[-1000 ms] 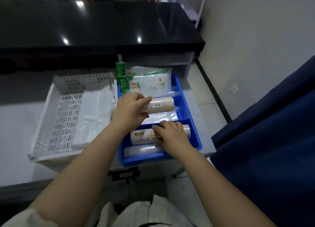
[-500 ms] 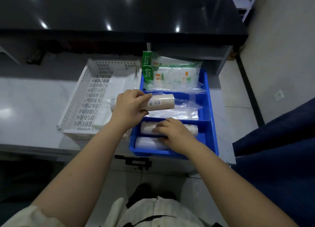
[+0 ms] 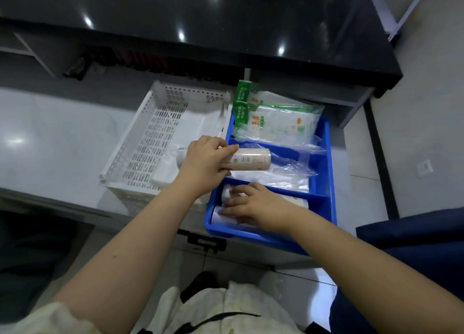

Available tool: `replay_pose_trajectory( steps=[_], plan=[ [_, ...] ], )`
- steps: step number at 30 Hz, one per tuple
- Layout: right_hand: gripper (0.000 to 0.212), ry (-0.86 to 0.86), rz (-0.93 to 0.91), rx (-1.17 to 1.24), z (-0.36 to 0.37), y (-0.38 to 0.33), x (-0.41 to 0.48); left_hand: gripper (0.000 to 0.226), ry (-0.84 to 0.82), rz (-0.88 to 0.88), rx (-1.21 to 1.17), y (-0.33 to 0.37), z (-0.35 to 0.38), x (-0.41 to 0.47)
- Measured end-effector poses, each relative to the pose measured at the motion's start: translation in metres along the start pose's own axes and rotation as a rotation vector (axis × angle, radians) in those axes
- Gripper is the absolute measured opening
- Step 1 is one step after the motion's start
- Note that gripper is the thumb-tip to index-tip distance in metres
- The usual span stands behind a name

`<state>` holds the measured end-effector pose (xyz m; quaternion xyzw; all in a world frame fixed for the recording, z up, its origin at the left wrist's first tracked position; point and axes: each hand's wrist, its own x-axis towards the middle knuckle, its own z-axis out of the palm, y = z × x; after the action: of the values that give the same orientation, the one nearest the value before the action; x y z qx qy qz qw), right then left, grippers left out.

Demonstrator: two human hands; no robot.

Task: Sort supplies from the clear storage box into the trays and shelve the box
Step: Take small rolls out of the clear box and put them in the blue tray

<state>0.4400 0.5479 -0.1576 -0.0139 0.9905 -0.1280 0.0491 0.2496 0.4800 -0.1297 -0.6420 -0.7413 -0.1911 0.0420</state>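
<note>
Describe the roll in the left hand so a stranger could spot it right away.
Find the blue tray right of the white basket. Above its middle compartment the left hand grips a beige roll lying sideways. Unlike the rolls under the right hand, it is lifted clear.

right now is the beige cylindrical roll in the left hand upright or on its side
On its side: the beige roll lies horizontal in the left hand, above the blue tray.

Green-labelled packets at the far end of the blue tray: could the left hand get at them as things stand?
Probably not yet. The left hand is closed around a beige roll, so it is occupied. The packets lie uncovered in the blue tray, so the path looks free.
</note>
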Motion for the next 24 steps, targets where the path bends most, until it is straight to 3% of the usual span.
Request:
replay_pose_trajectory(
  steps=[7,17,24],
  plan=[
    [0.036,0.030,0.003,-0.016,-0.007,-0.008,-0.001,0.065,-0.007,-0.023,-0.039,-0.001,-0.005,0.006],
    [0.047,-0.058,0.050,0.040,-0.007,-0.016,0.017,0.063,-0.009,-0.022,-0.039,-0.008,-0.008,0.007],
    [0.050,-0.117,0.061,-0.064,-0.014,-0.015,0.019,0.064,-0.021,-0.027,-0.045,-0.011,-0.004,0.004]
  ],
)
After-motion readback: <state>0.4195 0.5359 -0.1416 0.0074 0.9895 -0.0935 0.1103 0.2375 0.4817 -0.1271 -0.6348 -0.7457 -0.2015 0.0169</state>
